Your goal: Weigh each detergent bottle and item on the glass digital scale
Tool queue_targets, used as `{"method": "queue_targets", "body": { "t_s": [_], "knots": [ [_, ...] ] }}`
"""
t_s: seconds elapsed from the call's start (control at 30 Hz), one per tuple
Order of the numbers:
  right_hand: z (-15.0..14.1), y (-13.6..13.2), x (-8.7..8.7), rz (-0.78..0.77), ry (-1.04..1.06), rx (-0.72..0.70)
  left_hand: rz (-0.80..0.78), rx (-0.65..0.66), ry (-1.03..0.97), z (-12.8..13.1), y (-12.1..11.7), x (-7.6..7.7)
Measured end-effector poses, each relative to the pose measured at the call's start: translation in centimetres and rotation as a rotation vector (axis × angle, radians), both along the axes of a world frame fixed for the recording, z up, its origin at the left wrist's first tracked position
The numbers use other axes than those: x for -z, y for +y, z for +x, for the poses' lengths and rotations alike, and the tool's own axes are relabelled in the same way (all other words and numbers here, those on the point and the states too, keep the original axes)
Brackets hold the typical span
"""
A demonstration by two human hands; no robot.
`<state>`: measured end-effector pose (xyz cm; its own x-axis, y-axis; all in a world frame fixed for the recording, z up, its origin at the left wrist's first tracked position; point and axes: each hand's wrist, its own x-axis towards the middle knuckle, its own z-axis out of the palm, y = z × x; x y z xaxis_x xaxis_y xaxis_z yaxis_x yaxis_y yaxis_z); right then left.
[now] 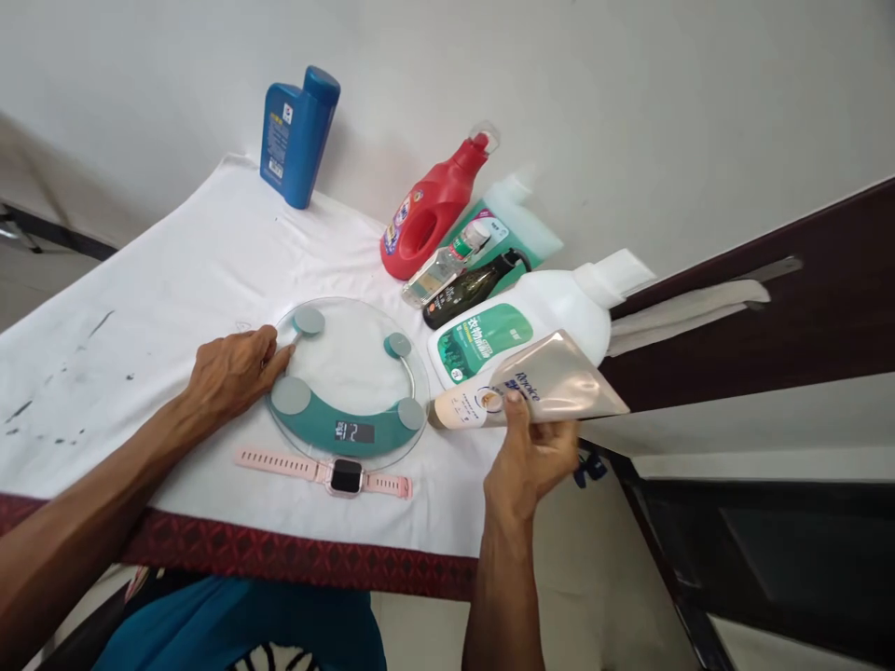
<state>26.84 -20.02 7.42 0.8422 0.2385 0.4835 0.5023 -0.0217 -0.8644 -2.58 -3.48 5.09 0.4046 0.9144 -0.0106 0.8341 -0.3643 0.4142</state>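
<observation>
A round glass bathroom scale [350,349] with a teal band lies on the white cloth, its small display lit. My left hand [234,368] is at the scale's left rim, fingers curled and closed on the edge. In my right hand [528,457] is a beige Rejoice squeeze tube [552,377], gripped between thumb and fingers, tilted, with its cap end towards the scale's right rim. Whether the cap touches the glass or the cloth I cannot tell. A pink-strapped smartwatch [345,476] lies flat just in front of the scale.
Behind the tube stands a large white laundry bottle [552,303]. Beyond it are a dark bottle [468,291], a clear bottle [447,261], a green bottle [531,228] and a red detergent bottle [433,205]. A blue jug [297,135] stands at the back-left corner, near the wall.
</observation>
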Motion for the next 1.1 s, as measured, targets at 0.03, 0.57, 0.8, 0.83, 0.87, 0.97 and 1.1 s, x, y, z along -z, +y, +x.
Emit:
{"method": "queue_targets", "body": {
  "t_s": [0.03, 0.57, 0.8, 0.83, 0.87, 0.97, 1.1],
  "knots": [
    [0.0, 0.3, 0.7, 0.001, 0.051, -0.037, 0.003, -0.012, -0.013, 0.0, -0.1, 0.1],
    [-7.3, 7.7, -1.6, 0.118, 0.05, -0.556, 0.01, -0.082, -0.133, 0.0, -0.4, 1.5],
    [-7.5, 9.1, -1.0, 0.03, -0.03, -0.619, 0.007, -0.08, -0.123, 0.0, -0.3, 1.6],
    [-7.3, 8.9, -1.0, 0.02, -0.031, -0.62, 0.002, -0.083, -0.122, 0.0, -0.3, 1.6],
    [-7.1, 8.7, -0.9, 0.014, -0.03, -0.633, -0.005, -0.085, -0.121, 0.1, -0.3, 1.5],
    [-6.4, 7.3, 0.1, 0.019, -0.04, -0.685, -0.016, -0.084, -0.116, 0.1, -0.4, 1.4],
    [-4.8, 5.2, 2.4, 0.017, 0.016, -0.526, -0.012, -0.085, -0.128, 0.2, -0.4, 1.2]
  ]
}}
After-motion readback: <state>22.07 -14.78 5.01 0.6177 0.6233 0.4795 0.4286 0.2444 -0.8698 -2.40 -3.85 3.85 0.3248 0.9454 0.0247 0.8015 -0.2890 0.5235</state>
